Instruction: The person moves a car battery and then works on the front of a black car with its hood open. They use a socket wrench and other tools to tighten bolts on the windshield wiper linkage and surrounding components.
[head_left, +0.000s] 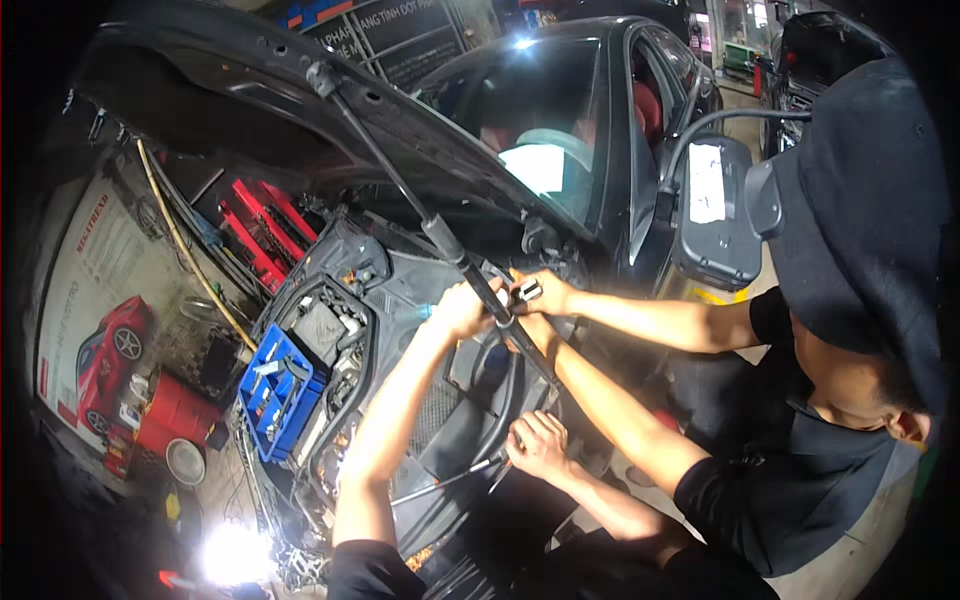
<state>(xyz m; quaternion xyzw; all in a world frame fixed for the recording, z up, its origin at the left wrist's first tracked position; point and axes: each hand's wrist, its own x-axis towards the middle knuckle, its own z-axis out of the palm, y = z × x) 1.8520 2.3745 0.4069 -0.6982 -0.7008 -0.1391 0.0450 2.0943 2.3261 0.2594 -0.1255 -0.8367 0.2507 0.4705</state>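
My left hand (462,311) reaches over the engine bay, closed beside the gas strut (443,238) of the raised hood. What its fingers hold is hidden there. A co-worker's hand (545,293) meets it from the right, around a small dark and silver tool (527,292). The same person's other hand is mostly behind the strut. Lower down, my right hand (540,446) is curled at the dark end of a thin metal rod (445,483), which slants down to the left.
A blue parts tray (272,437) with tools sits on the left side of the engine bay. The black hood (230,110) slopes overhead. The co-worker in a black cap (865,220) leans in from the right. Below left, a bright lamp (237,553) glares.
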